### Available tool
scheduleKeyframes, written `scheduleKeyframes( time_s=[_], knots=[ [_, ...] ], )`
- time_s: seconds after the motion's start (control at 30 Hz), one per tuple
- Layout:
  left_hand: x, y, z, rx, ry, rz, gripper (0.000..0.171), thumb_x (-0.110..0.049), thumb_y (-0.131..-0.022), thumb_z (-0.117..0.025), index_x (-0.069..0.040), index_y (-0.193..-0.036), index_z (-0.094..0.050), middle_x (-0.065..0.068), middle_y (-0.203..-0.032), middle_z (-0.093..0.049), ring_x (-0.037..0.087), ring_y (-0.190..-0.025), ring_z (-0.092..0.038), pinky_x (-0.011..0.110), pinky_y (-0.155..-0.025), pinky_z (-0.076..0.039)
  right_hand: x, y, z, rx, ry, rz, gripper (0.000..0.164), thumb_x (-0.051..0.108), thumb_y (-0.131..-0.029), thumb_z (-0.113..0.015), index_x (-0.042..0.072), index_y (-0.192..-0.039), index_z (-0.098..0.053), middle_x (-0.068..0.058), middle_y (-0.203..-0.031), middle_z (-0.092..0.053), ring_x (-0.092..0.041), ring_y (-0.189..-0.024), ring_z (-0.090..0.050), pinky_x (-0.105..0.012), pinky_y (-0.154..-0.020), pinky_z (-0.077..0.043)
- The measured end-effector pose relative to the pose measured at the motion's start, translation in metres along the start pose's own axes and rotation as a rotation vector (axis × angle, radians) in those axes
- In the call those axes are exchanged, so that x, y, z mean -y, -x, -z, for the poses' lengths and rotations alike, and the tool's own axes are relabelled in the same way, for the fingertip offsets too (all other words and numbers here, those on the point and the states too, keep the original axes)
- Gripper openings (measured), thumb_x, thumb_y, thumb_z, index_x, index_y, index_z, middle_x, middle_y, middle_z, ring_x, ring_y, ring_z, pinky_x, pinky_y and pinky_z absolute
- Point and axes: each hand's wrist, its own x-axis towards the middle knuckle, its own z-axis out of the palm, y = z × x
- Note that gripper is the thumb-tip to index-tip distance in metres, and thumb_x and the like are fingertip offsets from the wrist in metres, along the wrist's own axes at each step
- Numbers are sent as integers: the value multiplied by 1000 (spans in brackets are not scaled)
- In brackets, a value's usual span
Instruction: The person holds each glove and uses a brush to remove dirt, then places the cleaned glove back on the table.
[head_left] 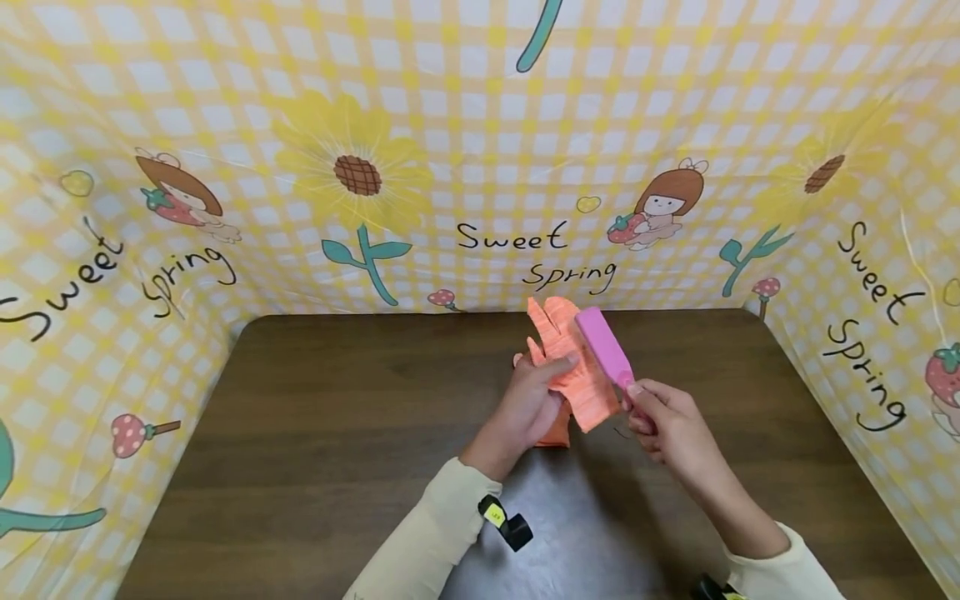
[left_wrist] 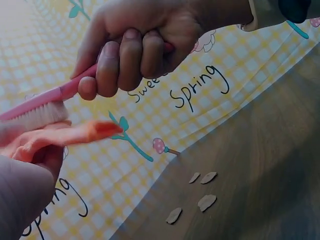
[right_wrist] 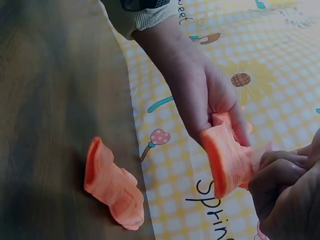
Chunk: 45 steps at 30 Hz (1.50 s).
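An orange knitted glove [head_left: 576, 367] is held up above the table by my left hand [head_left: 531, 400], its thumb across the glove's face. My right hand [head_left: 667, 417] grips the handle of a pink brush [head_left: 602, 342]. The left wrist view shows the brush's white bristles [left_wrist: 42, 116] facing down against the glove, and the right hand's fingers curled round the handle. A second orange glove [right_wrist: 115, 185] lies on the table in the right wrist view; in the head view the left hand and raised glove partly cover it.
The dark wooden table [head_left: 337, 433] is walled on its back and sides by a yellow checked cloth [head_left: 480, 158] with printed flowers and words. In the left wrist view several small pale flat pieces [left_wrist: 206, 202] show against the tabletop.
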Motion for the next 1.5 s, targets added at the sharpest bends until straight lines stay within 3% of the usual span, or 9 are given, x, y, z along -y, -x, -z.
scheduleKeyframes(
  time_s=[0.23, 0.37, 0.5, 0.7, 0.8, 0.93, 1.03, 1.17, 1.5],
  knots=[
    [-6, 4, 4, -15, -48, -21, 48, 7, -101, -52, 2, -148, -43, 15, -144, -57, 21, -126, -59, 44, -113, -46, 2, -12, 9, -155, 65, 2, 31, 27, -109, -46, 4, -89, -55, 5, -62, -40, -4, -47, -34, -20, -39, -29],
    [-13, 7, 4, 8, -64, -21, 47, 6, -101, -52, 4, -147, -41, 16, -143, -56, 22, -128, -57, 45, -115, -44, -5, -26, 39, -240, -59, -7, 32, 24, -109, -43, 9, -83, -55, 8, -60, -42, -1, -46, -35, -18, -39, -24],
    [-19, 9, 5, 8, -52, -33, 47, 1, -105, -47, 2, -150, -37, 18, -150, -49, 28, -139, -49, 50, -121, -34, -11, -25, 53, -176, -183, -14, 34, 22, -110, -40, 12, -81, -55, 9, -60, -41, 1, -46, -31, -26, -42, -12],
    [-15, 6, 4, 77, 51, -17, 51, -10, -108, -37, -3, -158, -28, 18, -163, -36, 26, -149, -35, 48, -127, -24, -1, -7, 16, -6, -75, 2, 31, 25, -110, -42, 10, -86, -54, 7, -61, -37, -2, -47, -29, -30, -40, -11],
    [-12, 6, 2, 106, 28, -11, 51, -22, -111, -35, -5, -159, -30, 14, -163, -36, 23, -146, -39, 44, -123, -31, 3, -2, -7, 33, 17, -29, 32, 28, -110, -44, 7, -88, -52, 6, -62, -37, -4, -47, -29, -23, -39, -19],
    [-11, 8, 1, 105, -33, -12, 51, -32, -112, -36, -9, -157, -38, 10, -155, -49, 18, -134, -54, 34, -109, -46, 3, -2, -23, -13, 76, -40, 34, 27, -109, -47, 3, -86, -49, 3, -64, -37, -6, -49, -28, -18, -42, -23],
    [-11, 8, 1, 112, -89, -50, 47, -26, -111, -39, -5, -153, -44, 11, -144, -60, 16, -121, -63, 29, -98, -54, 2, -3, -26, -67, 108, -11, 34, 25, -108, -49, 2, -84, -50, 1, -64, -38, -7, -49, -30, -19, -43, -24],
    [-12, 8, 1, 131, -149, -97, 42, -13, -110, -42, 3, -149, -47, 17, -139, -62, 16, -117, -66, 29, -97, -56, 4, -4, -22, -100, 120, 17, 33, 25, -108, -50, 1, -85, -53, 1, -64, -40, -6, -50, -32, -19, -43, -26],
    [-6, 5, -1, 41, -148, -75, 45, -3, -108, -40, 12, -150, -37, 28, -153, -46, 33, -137, -52, 50, -114, -40, 6, -8, -3, -118, 93, 5, 38, 28, -108, -49, -4, -90, -56, 3, -64, -41, -5, -49, -31, -20, -41, -24]
  ],
)
